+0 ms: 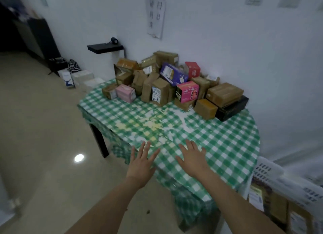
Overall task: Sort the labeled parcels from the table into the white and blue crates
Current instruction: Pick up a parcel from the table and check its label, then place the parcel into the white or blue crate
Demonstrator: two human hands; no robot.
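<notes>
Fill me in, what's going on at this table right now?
A person is sorting boxed parcels and is between picks. The left hand and right hand are both spread open over the near side of the table, holding nothing. The parcels sit piled at the table's far side by the wall. The white crate, low on the right, has a few boxes in it.

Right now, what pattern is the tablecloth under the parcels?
The tablecloth is green-and-white checked, clearest in the head view.
</notes>
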